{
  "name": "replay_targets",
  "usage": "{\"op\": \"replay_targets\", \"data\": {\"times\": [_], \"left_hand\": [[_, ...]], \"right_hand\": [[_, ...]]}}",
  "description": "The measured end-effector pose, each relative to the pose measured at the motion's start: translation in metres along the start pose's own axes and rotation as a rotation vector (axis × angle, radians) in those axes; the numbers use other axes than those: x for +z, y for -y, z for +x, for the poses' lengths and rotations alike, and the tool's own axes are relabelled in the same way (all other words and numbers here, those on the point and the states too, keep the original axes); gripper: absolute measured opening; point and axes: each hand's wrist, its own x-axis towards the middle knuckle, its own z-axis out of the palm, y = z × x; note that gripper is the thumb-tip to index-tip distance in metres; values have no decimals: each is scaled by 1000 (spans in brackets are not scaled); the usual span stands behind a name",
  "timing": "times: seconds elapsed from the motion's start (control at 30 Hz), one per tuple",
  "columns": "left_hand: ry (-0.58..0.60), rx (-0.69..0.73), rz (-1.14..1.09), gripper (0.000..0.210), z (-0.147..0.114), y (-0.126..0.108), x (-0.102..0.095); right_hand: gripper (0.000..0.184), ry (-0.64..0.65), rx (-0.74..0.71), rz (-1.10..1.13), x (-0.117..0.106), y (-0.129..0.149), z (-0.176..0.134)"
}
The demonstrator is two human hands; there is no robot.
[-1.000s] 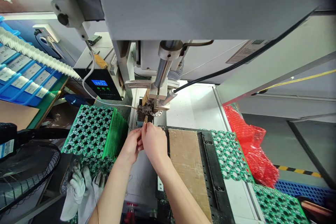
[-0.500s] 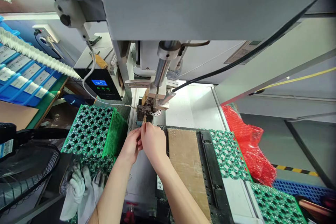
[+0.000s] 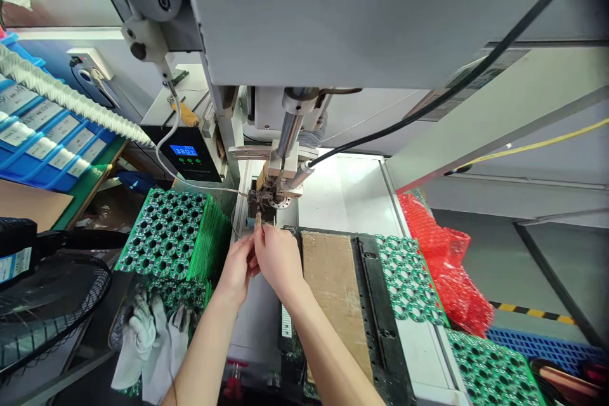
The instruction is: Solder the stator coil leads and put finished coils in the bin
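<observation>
My left hand (image 3: 238,266) and my right hand (image 3: 280,260) are close together in front of the metal soldering head (image 3: 266,193) of a bench machine. Fingers of both are curled and pressed together. A thin brownish tip (image 3: 258,218) sticks up at my right fingers, just below the head; its kind is not clear. Whatever my left fingers grip is hidden. Beside the tip sits a round metal piece with holes (image 3: 280,203). A thin white tube (image 3: 209,188) runs into the head from the left.
Stacked green circuit boards (image 3: 166,228) stand at left, with white gloves (image 3: 143,342) below. A controller (image 3: 185,155) has a lit blue display. Right of my hands lies a black fixture (image 3: 373,304) with a brown board (image 3: 333,292). More circuit panels (image 3: 409,279) and red bubble wrap (image 3: 442,260) are farther right.
The camera view has shifted slightly, so the machine's upper body appears lower. Both hands stay together at the soldering head, with the brownish tip a little further left in the picture.
</observation>
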Motion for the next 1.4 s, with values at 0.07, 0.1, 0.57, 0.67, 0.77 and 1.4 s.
{"op": "replay_targets", "data": {"times": [0.07, 0.1, 0.57, 0.67, 0.77, 1.4], "left_hand": [[-16, 33, 53, 41, -16, 10, -6], [-28, 50, 89, 41, -25, 17, -11], [-186, 98, 1128, 27, -82, 107, -60], [-253, 121, 1251, 30, -94, 104, -56], [-299, 150, 1286, 33, -123, 110, -59], [-251, 39, 1016, 33, -241, 318, -86]], "right_hand": [[33, -15, -75, 62, -4, -8, -20], [31, -29, -134, 113, -6, -17, -35], [35, -44, -39, 91, 37, -275, -261], [38, -74, -5, 84, 39, -290, -250], [42, -79, -2, 49, 38, -292, -242], [41, -178, -29, -91, 55, -314, -236]]}}
